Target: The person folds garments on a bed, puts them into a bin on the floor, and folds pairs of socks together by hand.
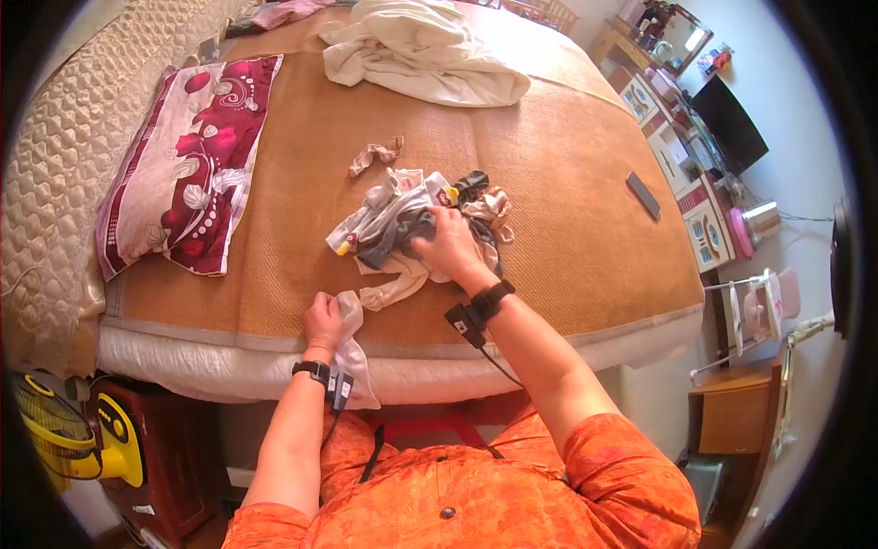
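One white sock (355,352) hangs lengthwise toward the frame's bottom, lower centre, from the closed fingers of the left hand (323,322). The right hand (445,245) touches one sock pile (393,224), centre; I can't tell its grip.

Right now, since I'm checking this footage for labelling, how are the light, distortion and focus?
Head view: wide-angle distortion bows the near edge of the mat, and the picture's corners go black; the white bedding at the far side looks nearly washed out; the left hand and right hand look fairly clear.
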Demonstrator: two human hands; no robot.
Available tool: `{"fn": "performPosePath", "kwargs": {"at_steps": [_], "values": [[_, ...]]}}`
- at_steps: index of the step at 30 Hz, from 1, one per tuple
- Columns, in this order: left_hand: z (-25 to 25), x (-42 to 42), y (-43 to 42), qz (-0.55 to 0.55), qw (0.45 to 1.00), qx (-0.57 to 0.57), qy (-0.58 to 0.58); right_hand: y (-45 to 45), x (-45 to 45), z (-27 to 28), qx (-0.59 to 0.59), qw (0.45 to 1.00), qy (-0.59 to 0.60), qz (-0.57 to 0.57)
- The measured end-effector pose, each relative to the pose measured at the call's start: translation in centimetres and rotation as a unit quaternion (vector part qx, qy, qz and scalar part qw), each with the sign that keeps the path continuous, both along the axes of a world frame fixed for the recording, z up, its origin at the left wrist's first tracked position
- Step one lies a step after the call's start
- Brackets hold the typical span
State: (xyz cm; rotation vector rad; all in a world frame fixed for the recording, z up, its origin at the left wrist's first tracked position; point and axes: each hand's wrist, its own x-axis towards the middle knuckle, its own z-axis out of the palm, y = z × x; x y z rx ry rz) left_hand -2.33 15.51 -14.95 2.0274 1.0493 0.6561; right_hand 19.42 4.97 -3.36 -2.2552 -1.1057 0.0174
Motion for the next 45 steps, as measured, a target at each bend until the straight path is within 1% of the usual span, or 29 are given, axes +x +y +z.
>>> {"fn": "performPosePath", "kwargs": {"at_steps": [1,3,5,6,7,8,9,10,11,13,15,17,18,19,21,23,24,26,29,30,31,33,35,39,41,42,43,44,45], "values": [[-0.1,0.0,-0.1,-0.001,1.0,0.0,0.001,-0.2,0.0,-0.3,-0.105,0.993,0.039,-0.045],[-0.1,0.0,0.0,0.007,1.0,-0.023,0.002,-0.3,0.9,-2.9,-0.128,0.99,0.059,-0.031],[-0.6,0.1,0.4,0.004,1.0,-0.012,-0.007,-0.3,0.9,-4.3,0.029,0.969,0.246,-0.013],[-0.9,-0.1,0.2,-0.003,1.0,-0.007,-0.012,-0.2,0.5,-4.3,0.065,0.988,0.139,0.036],[-0.9,-0.2,0.1,-0.002,1.0,-0.008,-0.009,-0.4,-0.4,-2.7,0.065,0.987,0.141,0.036],[-0.8,-0.1,0.1,-0.002,1.0,-0.003,-0.005,-0.5,-1.6,0.3,0.09,0.942,0.316,0.064],[-0.8,-0.1,0.1,-0.002,1.0,0.003,-0.001,-0.6,-2.4,1.8,0.113,0.865,0.48,0.089],[-0.9,-0.2,0.0,0.0,1.0,-0.013,0.004,-0.1,-2.7,0.6,0.233,0.795,0.538,0.157],[-0.9,-0.2,0.0,0.0,1.0,-0.013,0.005,0.2,-3.2,0.8,0.233,0.795,0.538,0.157],[-1.0,-0.2,0.0,-0.005,0.999,-0.018,-0.027,0.3,-3.9,1.6,0.292,0.652,0.689,0.124],[-1.1,-0.2,0.1,-0.011,0.999,-0.017,-0.027,0.2,-3.9,1.7,0.308,0.643,0.691,0.12],[-1.5,-0.3,0.3,-0.017,0.999,-0.015,-0.027,-0.7,-3.2,2.0,0.36,0.605,0.709,0.029],[-2.2,-0.4,0.4,-0.035,0.998,-0.04,-0.043,-1.6,-1.5,0.2,0.368,0.534,0.756,0.086],[-2.6,-0.6,0.4,-0.052,0.995,-0.065,-0.058,-2.3,-0.6,0.2,0.39,0.457,0.797,0.06],[-2.2,-0.3,0.2,-0.026,0.999,-0.019,-0.035,-4.9,2.3,-1.7,0.41,0.356,0.825,0.156],[-1.5,-0.1,0.4,-0.002,1.0,0.027,-0.013,-8.2,3.7,-2.0,0.386,0.348,0.853,0.051],[-1.2,0.0,0.3,0.0,1.0,0.012,-0.018,-9.7,3.6,-2.1,0.385,0.348,0.853,0.049],[-1.7,-0.1,0.5,0.0,1.0,-0.01,0.009,-12.5,2.8,-2.2,0.33,0.552,0.76,-0.092],[-2.2,-0.2,0.7,-0.005,1.0,0.015,-0.012,-14.5,1.4,-1.4,0.304,0.587,0.729,-0.177],[-2.1,-0.3,0.7,-0.007,1.0,-0.01,-0.006,-15.0,1.1,-1.5,0.296,0.613,0.715,-0.162],[-2.2,-0.3,0.6,-0.011,1.0,-0.01,-0.005,-15.4,0.8,-2.0,0.298,0.612,0.714,-0.165],[-2.1,-0.2,0.8,-0.016,1.0,-0.01,0.013,-15.8,0.5,-3.1,0.3,0.668,0.661,-0.163],[-2.1,-0.2,0.9,-0.015,1.0,-0.006,0.017,-16.6,0.5,-3.6,0.302,0.658,0.674,-0.149],[-1.8,-0.2,0.9,-0.019,1.0,-0.01,0.004,-16.0,-1.6,-3.1,0.243,0.68,0.68,-0.126],[-2.3,-0.2,1.3,-0.023,1.0,0.0,0.01,-14.3,-3.2,-1.7,0.156,0.854,0.46,-0.185],[-2.8,-0.2,1.5,-0.021,1.0,-0.006,0.019,-13.9,-3.1,-2.8,0.115,0.926,0.325,-0.152],[-2.6,-0.2,1.5,-0.018,0.999,-0.011,0.029,-13.2,-3.3,-2.9,0.071,0.974,0.18,-0.116],[-2.5,-0.4,1.4,-0.019,0.999,-0.007,0.026,-13.0,-3.7,-3.0,0.044,0.988,0.057,-0.134],[-1.9,-0.6,1.3,-0.04,0.999,-0.012,0.024,-13.0,-3.5,-3.1,0.049,0.988,0.055,-0.134]]}}
